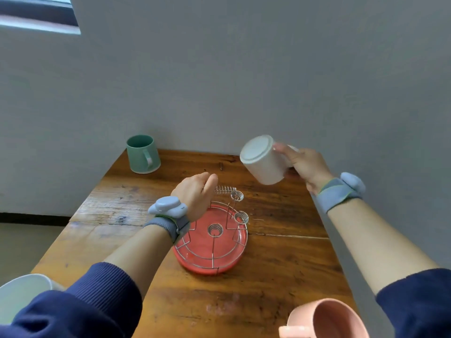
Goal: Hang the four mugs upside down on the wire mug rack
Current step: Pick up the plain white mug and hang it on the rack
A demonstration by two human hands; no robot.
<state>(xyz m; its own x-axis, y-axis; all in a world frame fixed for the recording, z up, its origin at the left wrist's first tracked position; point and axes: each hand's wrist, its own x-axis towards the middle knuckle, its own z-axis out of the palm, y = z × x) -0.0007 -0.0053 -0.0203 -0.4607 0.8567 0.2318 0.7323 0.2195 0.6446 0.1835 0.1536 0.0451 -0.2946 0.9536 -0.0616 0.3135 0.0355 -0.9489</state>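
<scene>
The wire mug rack point(228, 214) stands on a red round tray point(195, 261) in the middle of the wooden table, its coiled pegs bare. My left hand point(195, 193) rests on the rack's far left side, fingers closed around a wire part. My right hand point(303, 165) holds a white mug point(262, 161) by its handle, tipped so its base faces me, up and to the right of the rack. A green mug point(142, 153) stands upright at the far left corner. A pink mug point(332, 320) sits at the near right, and a pale mug point(19, 293) at the near left.
The table point(280, 252) is narrow, with a grey wall right behind its far edge and along its right side. Bare floor lies off the left edge. Both wrists wear grey bands with pale blue sensors.
</scene>
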